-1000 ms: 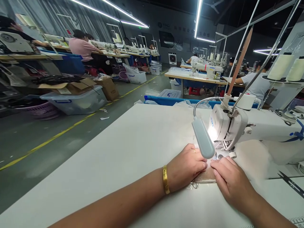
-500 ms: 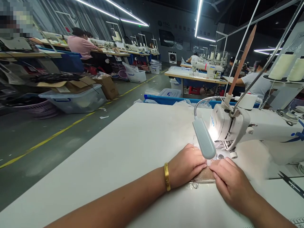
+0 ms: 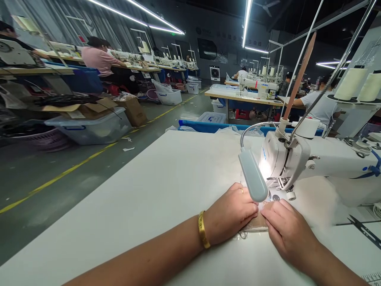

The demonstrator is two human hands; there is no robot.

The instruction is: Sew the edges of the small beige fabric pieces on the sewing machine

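A small brown piece of fabric with a pale lower edge and a clear, shiny layer lies on the white table in front of the sewing machine. My left hand, with a ring and a gold bangle at the wrist, grips its left side, fingers curled. From the right, my right hand pinches the same piece between thumb and fingers. The two hands nearly meet just below the needle area. A grey-green lamp head hangs over this spot and hides the needle and part of my left fingertips.
Black thread snips lie on the table at right. Cream thread cones stand behind the machine. A blue cloth trough runs along the table's far edge. Plastic bins stand on the floor at left; several people sit at other machines.
The view has shifted slightly. My left wrist and bangle have moved a little left and down, while both hands stay on the fabric. My right fingers have shifted slightly on it.
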